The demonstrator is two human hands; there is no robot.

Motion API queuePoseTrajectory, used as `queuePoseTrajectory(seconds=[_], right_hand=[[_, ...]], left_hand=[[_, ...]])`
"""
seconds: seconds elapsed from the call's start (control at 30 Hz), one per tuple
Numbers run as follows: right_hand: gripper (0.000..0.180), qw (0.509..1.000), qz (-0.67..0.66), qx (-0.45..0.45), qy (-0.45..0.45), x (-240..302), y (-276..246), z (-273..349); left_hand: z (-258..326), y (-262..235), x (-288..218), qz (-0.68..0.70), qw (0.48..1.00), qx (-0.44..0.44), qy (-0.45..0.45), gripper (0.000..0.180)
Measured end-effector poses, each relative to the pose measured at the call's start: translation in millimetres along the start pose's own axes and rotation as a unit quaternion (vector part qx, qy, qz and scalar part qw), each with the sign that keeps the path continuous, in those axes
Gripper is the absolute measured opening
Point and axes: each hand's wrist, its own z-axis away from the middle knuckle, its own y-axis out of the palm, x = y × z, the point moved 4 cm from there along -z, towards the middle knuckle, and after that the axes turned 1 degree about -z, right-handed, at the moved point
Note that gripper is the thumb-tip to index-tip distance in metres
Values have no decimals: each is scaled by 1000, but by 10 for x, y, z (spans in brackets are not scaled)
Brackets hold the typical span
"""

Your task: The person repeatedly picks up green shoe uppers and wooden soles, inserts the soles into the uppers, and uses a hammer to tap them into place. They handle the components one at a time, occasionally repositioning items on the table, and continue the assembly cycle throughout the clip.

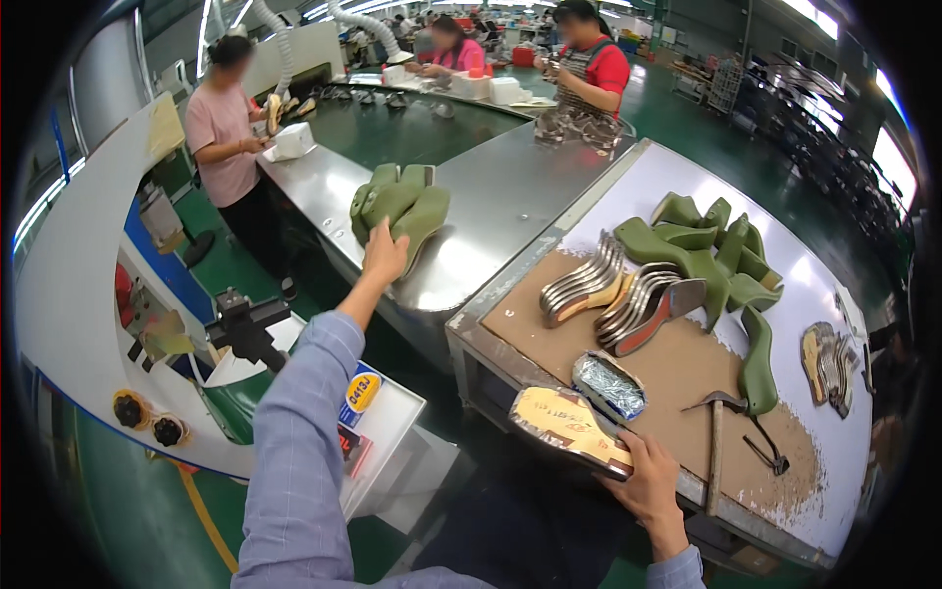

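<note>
Head view: left forearm [306, 432] stretched far forward, right wrist [669, 530] low.
Left hand [386, 253]: fingers on green lasts [417, 216] atop the metal counter [510, 206]; cannot tell how firmly.
Right hand [650, 481]: clasping one end of the yellow-soled piece [564, 422].

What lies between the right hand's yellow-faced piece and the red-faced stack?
In the head view, a silvery oval piece lies there, on the table.

The yellow-soled shoe last [559, 424] hides some fingers of the right hand [651, 479], while the left hand [386, 253] covers part of a green plastic shoe last [425, 214]. The pale-blue checked left sleeve [299, 442] runs off the lower edge. Co-workers' faces [232, 57] are blurred, and items on the dark racks [810, 142] are too small to tell
</note>
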Motion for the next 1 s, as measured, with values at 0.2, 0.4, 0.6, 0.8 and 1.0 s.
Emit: queuePoseTrajectory(seconds=[0.2,0.4,0.6,0.8,1.0], right_hand=[[65,992,-67,-58,95,218,-330,-123],[82,910,-394,-103,72,644,-109,-695],[68,966,-159,-201,38,164,-392,-214],[47,956,79,-177,221,-1076,-173,630],[36,946,139,-177,235,-1189,29,726]], left_hand=[[2072,-82,-1464,506,859,47,-59,56],[2521,23,-2540,684,665,296,-56,68],[1571,-252,-2128,600,763,207,-128,66],[275,-205,-1444,-44,985,167,3,71],[179,219,-875,-197,970,140,-4,56]])
